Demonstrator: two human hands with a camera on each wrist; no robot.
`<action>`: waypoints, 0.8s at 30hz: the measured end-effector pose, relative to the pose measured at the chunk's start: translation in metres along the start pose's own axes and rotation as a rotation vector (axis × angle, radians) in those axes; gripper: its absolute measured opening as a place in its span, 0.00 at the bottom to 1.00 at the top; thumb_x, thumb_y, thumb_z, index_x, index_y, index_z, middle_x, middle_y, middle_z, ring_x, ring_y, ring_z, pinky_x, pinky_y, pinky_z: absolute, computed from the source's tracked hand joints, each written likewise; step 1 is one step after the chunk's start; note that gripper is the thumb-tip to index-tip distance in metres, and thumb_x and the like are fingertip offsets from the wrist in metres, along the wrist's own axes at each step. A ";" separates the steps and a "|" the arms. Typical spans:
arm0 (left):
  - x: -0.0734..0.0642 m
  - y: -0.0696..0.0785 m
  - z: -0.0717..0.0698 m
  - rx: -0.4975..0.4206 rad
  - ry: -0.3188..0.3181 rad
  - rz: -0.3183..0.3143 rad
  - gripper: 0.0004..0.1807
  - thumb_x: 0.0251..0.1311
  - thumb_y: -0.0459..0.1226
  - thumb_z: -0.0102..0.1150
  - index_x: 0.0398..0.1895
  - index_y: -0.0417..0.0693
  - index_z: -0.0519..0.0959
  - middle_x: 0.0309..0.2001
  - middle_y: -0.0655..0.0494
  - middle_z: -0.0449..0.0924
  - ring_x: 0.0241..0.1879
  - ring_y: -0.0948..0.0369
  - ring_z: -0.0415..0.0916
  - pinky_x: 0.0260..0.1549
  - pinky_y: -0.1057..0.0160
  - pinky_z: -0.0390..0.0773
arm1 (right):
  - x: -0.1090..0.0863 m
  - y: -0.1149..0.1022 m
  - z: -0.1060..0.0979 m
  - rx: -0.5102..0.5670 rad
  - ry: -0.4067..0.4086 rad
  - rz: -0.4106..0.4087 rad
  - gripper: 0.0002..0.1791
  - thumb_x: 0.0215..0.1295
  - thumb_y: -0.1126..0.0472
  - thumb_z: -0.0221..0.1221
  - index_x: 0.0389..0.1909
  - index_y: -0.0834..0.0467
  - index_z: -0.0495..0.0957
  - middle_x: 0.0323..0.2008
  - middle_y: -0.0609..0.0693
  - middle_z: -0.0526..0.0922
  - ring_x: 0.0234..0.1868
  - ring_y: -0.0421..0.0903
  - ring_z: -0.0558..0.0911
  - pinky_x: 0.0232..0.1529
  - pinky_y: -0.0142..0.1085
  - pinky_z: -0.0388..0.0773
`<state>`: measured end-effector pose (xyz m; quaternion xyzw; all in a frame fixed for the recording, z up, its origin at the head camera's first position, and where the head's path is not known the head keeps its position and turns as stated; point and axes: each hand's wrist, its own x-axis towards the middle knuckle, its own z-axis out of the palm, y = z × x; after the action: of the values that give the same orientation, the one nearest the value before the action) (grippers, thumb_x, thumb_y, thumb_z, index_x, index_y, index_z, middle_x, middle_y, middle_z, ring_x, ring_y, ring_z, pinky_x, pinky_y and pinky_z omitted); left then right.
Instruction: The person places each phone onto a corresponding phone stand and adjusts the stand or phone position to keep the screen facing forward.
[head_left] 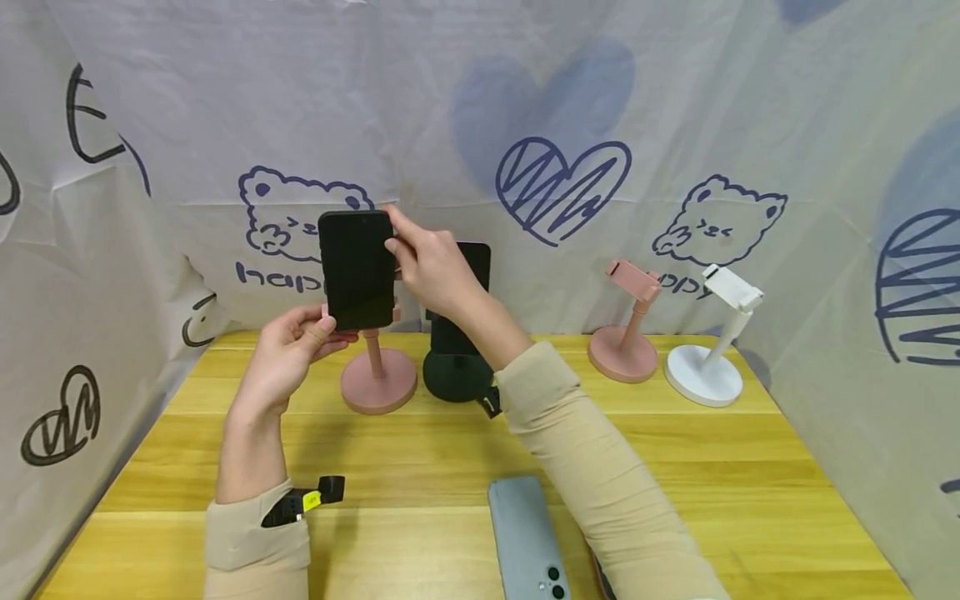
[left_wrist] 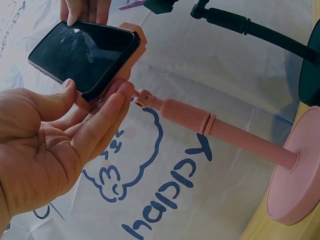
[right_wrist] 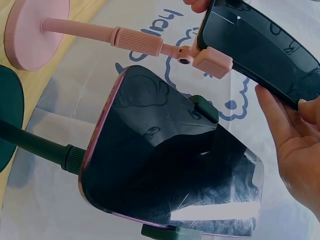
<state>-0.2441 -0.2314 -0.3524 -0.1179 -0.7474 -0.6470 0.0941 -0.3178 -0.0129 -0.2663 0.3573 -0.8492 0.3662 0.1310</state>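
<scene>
A black rectangular smartphone (head_left: pixel 358 271), its dark screen turned toward the camera, is held upright left of centre in the head view, against the clamp (right_wrist: pixel 213 62) of a pink round-based phone stand (head_left: pixel 378 385). Its lower left corner is pinched by the left hand (head_left: pixel 282 354), thumb in front and fingers behind. Its upper right edge is held by the right hand (head_left: pixel 437 265), so each grip is narrowed on the phone, at diagonally opposite corners. Just right, a second dark-screened phone (right_wrist: pixel 150 145) is carried by a dark green round-based stand (head_left: pixel 456 383). A pale blue phone (head_left: pixel 525 529) is seen lower middle, laid on the wood-grain surface (head_left: pixel 405 450).
</scene>
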 end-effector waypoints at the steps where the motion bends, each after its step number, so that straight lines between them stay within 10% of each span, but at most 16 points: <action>1: 0.000 0.000 0.000 -0.001 0.000 0.000 0.24 0.81 0.35 0.47 0.67 0.19 0.66 0.42 0.68 0.85 0.43 0.68 0.86 0.49 0.69 0.84 | 0.000 0.000 0.000 0.001 0.003 -0.003 0.29 0.83 0.62 0.49 0.80 0.60 0.59 0.31 0.57 0.83 0.29 0.47 0.80 0.32 0.30 0.78; 24: 0.001 0.002 0.000 0.063 0.017 -0.038 0.24 0.82 0.36 0.46 0.67 0.21 0.67 0.49 0.49 0.83 0.44 0.69 0.85 0.51 0.69 0.83 | -0.005 0.003 0.009 -0.024 0.016 -0.021 0.28 0.82 0.63 0.50 0.79 0.61 0.62 0.30 0.56 0.83 0.29 0.47 0.80 0.29 0.28 0.72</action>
<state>-0.2441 -0.2311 -0.3505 -0.0954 -0.7686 -0.6259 0.0918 -0.3164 -0.0153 -0.2763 0.3617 -0.8487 0.3572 0.1459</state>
